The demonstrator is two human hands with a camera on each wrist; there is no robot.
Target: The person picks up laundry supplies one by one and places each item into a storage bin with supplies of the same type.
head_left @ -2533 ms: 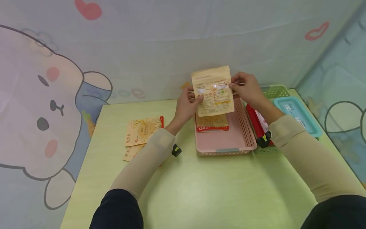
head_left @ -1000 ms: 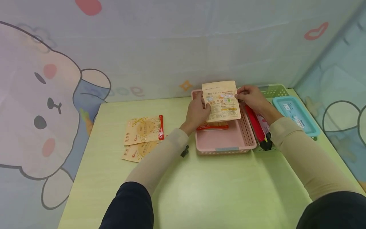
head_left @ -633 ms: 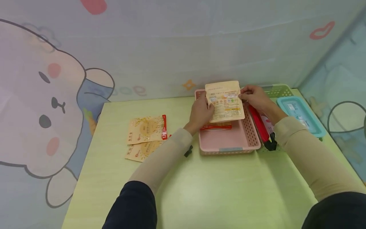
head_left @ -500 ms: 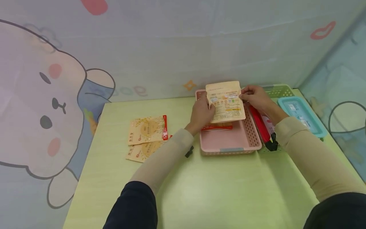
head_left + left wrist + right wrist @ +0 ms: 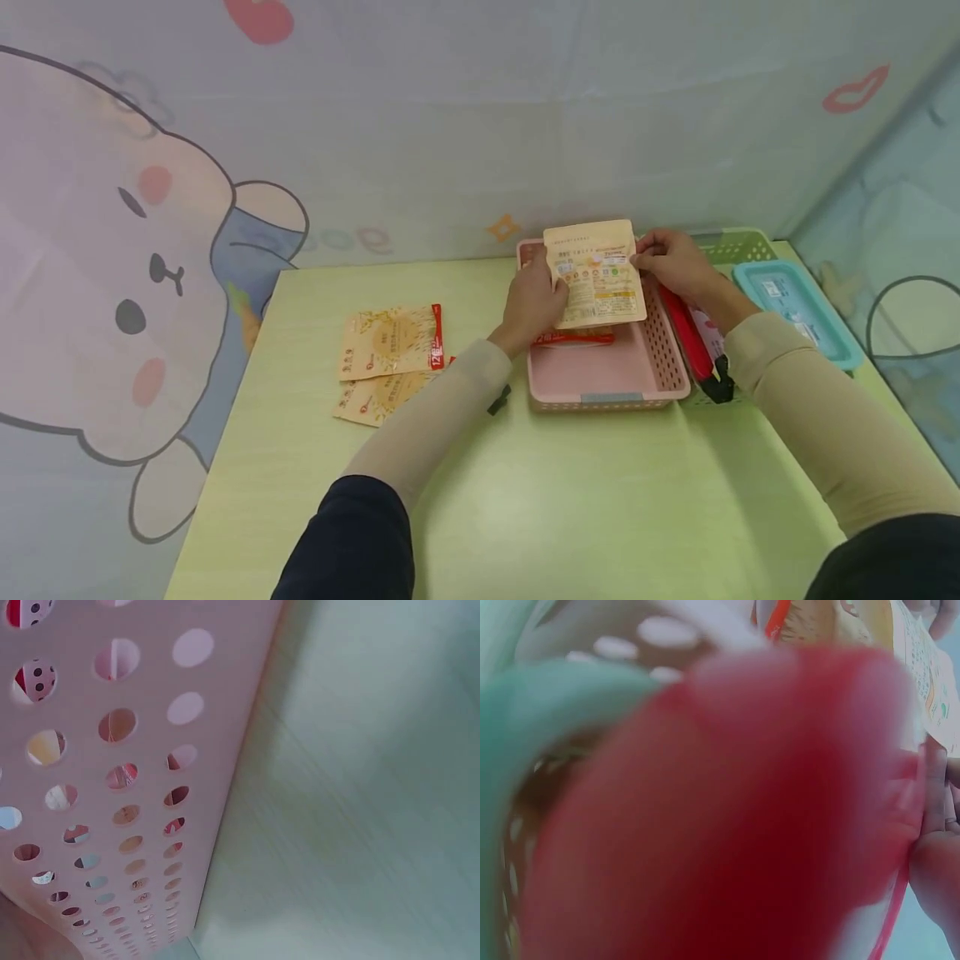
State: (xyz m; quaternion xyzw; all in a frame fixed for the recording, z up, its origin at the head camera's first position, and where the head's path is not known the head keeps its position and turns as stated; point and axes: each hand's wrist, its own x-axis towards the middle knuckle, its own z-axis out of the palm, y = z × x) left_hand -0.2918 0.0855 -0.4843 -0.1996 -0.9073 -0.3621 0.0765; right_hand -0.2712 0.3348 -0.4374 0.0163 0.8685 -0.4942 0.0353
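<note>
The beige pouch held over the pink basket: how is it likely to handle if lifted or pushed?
The beige pouch is probably semi-stiff, since its face looks nearly flat between the left hand and right hand. It seems fairly light, being held just near its side edges. Rolling looks unlikely, given its flat, rectangular shape.

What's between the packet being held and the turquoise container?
In the head view, the right hand, pinching the packet, plus parts of the pink basket, a red item and the green basket.
</note>
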